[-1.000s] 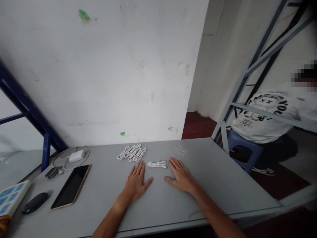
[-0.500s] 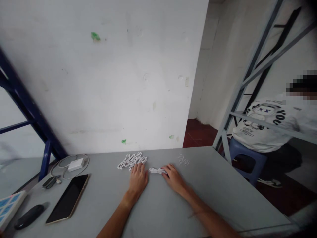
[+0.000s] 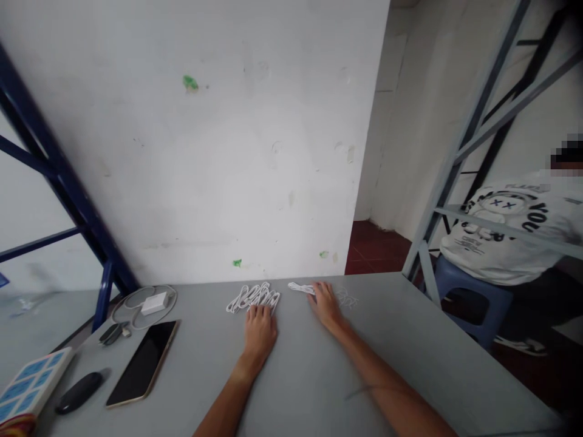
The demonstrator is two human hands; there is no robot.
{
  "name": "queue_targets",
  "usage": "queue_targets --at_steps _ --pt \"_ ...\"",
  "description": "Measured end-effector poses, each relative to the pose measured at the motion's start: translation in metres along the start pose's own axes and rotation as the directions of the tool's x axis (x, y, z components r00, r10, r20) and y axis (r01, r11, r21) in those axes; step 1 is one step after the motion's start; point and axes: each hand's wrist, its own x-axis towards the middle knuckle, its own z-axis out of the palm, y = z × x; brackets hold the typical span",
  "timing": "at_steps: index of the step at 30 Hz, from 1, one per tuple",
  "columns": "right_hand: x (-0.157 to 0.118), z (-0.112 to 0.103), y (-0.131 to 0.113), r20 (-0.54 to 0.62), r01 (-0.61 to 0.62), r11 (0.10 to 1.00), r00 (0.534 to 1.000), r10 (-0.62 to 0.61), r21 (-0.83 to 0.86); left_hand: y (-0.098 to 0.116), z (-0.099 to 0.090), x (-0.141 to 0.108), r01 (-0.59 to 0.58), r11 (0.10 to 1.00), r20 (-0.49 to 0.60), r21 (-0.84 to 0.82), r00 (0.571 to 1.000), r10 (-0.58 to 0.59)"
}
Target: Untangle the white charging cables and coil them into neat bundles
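R hand [image 3: 325, 303] on cable bundle [image 3: 299, 287], mid-frame; prob placing step.
R fingers narrow, pinching its right end. L hand [image 3: 260, 331] at cable pile [image 3: 249, 298], grip can't tell. Next prob needs clean release, clear of thin strands [image 3: 348, 298].

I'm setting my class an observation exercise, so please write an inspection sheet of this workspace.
Surface: flat grey table
Work items: bundled white cable, looped white cables, thin white strands
Clutter: dark-screened device, dark oval object, blue-and-white item, at left
Hands: left hand at the looped white cables; right hand at the bundled white cable's end
Cables: pale cord looped around white adapter
Surroundings: white wall behind; person seated on blue stool, right
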Motion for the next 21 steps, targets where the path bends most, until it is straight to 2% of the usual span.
queue_targets --at_steps 4,6,10,13,17,21 --pt "-0.041 -0.007 -0.003 -0.121 0.149 0.982 0.983 -0.135 0.114 -0.003 0.000 -0.001 -0.063 0.978 0.070 -0.199 0.995 0.078" --pt "-0.061 -0.014 -0.005 -0.132 0.208 0.963 0.974 -0.186 0.173 0.000 -0.003 -0.005 -0.100 0.937 0.095 -0.336 0.986 0.140" --pt "-0.086 -0.032 -0.008 -0.047 0.260 0.941 0.966 -0.256 0.217 0.015 -0.011 -0.020 -0.169 0.813 0.142 -0.557 0.945 0.294" --pt "-0.094 -0.041 -0.003 0.026 0.246 0.950 0.967 -0.255 0.190 0.025 -0.016 -0.030 -0.179 0.755 0.153 -0.631 0.925 0.348" --pt "-0.096 -0.045 0.004 0.122 0.239 0.956 0.957 -0.262 0.172 0.029 -0.021 -0.033 -0.192 0.733 0.145 -0.653 0.918 0.369" --pt "-0.096 -0.047 0.009 0.207 0.226 0.964 0.946 -0.251 0.139 0.018 -0.027 -0.032 -0.221 0.743 0.112 -0.632 0.922 0.369"
